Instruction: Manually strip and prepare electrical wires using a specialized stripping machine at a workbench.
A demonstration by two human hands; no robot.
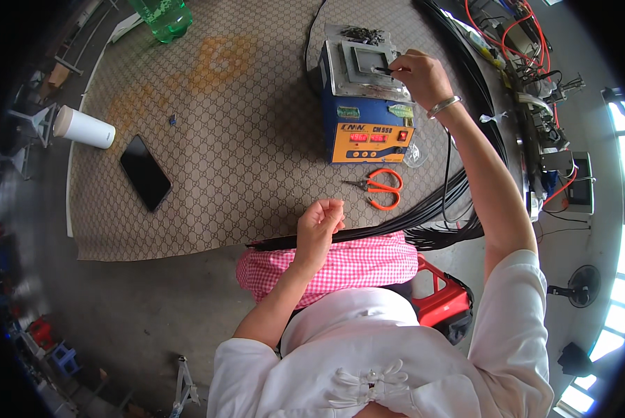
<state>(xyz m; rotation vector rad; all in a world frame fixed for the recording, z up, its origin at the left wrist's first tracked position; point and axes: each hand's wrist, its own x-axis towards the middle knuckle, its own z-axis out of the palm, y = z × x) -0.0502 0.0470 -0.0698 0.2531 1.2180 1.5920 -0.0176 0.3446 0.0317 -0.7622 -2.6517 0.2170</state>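
Note:
My right hand (424,75) reaches to the back of the table, its fingers pinched on the end of a black cable (384,70). That cable end points at the grey metal tray top of a blue and orange solder pot (371,132) with a lit red display. Below the wrist, the cable (447,177) hangs down toward the table. Close to the front edge, my left hand (319,226) is closed with thumb and fingers together; what they hold, if anything, is hidden. Scissors with orange handles (389,189) lie between the left hand and the pot.
A long bundle of black cables (438,209) runs along the front and right edges. On the left are a black phone (146,172), a white tumbler (84,127) and a small blue piece (172,120). A green bottle (165,17) stands at the back.

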